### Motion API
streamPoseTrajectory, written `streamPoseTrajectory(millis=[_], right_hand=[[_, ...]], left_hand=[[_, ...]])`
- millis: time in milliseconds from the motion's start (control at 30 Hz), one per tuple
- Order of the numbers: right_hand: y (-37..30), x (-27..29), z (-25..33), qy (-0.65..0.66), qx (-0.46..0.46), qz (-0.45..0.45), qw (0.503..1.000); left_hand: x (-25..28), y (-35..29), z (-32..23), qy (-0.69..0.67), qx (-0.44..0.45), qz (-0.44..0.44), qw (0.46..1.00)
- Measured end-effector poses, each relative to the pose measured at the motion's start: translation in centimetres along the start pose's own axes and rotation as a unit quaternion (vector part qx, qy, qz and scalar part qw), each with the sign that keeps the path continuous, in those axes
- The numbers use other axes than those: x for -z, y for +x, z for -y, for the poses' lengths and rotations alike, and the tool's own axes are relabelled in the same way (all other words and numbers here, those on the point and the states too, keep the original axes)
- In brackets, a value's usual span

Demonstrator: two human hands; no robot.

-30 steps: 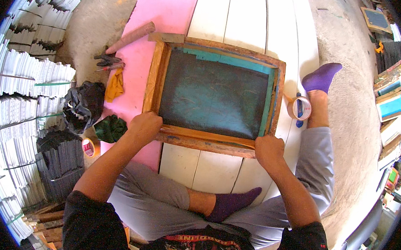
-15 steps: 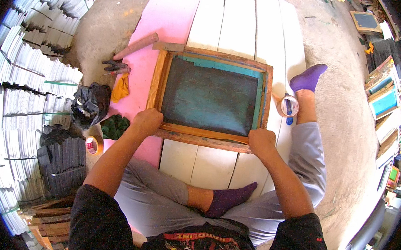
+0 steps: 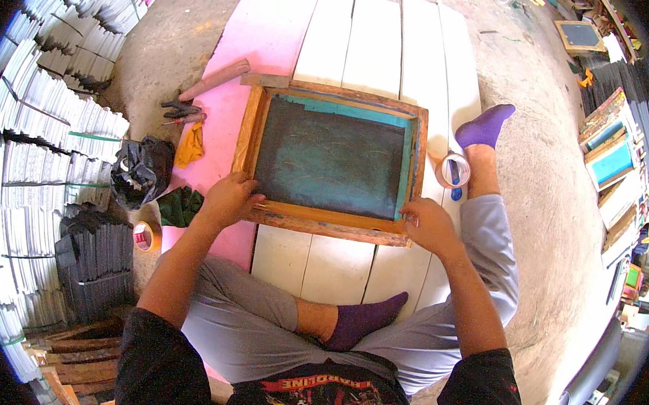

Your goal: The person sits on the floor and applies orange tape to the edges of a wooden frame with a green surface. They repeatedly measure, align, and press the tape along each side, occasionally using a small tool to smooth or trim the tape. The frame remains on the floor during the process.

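A wooden screen printing frame (image 3: 323, 221) with dark teal mesh (image 3: 328, 154) lies flat on white and pink boards in front of me. My left hand (image 3: 228, 199) grips its near left corner, thumb over the inner edge of the wood. At the near right corner my right hand (image 3: 428, 223) is closed on the frame's side, fingertips on the wood by the mesh. A flat strip (image 3: 265, 81) sits at the far left corner, partly over the frame's edge.
Left of the frame lie a rolled tube (image 3: 214, 79), dark gloves (image 3: 180, 112), an orange cloth (image 3: 191, 145), a black plastic bag (image 3: 142, 171) and a tape roll (image 3: 147, 236). Another tape roll (image 3: 441, 170) is by my right foot. Paper stacks (image 3: 33, 174) line the left; more frames (image 3: 609, 162) lean right.
The whole view has shifted slightly, while the frame stays in place on the boards. My left thumb now reaches over the inner edge, and my right fist has loosened into a fingertip hold.
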State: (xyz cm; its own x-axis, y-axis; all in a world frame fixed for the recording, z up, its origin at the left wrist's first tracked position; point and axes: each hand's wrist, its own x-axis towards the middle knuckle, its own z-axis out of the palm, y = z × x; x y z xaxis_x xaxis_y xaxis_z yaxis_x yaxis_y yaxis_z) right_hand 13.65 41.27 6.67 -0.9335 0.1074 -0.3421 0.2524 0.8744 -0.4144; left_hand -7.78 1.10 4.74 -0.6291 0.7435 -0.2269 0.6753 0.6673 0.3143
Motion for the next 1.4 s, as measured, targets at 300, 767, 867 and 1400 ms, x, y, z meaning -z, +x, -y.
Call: streamPoseTrajectory(millis=[300,767,867,1400], right_hand=[[1.5,-3.2,5.4,-0.034,0.077,0.132,0.988],[0.3,-5.5,3.6,-0.06,0.067,0.102,0.991],[0.1,-5.7,3.2,-0.06,0.066,0.096,0.991],[-0.6,-6.8,3.0,-0.102,0.058,0.047,0.992]], left_hand=[[-2.3,0.5,-3.5,0.013,-0.121,0.102,0.987],[-4.8,-0.6,-1.7,0.034,-0.13,0.017,0.991],[-4.7,-1.0,-1.3,0.042,-0.129,-0.002,0.991],[-3.7,-1.9,-1.0,0.077,-0.129,-0.017,0.989]])
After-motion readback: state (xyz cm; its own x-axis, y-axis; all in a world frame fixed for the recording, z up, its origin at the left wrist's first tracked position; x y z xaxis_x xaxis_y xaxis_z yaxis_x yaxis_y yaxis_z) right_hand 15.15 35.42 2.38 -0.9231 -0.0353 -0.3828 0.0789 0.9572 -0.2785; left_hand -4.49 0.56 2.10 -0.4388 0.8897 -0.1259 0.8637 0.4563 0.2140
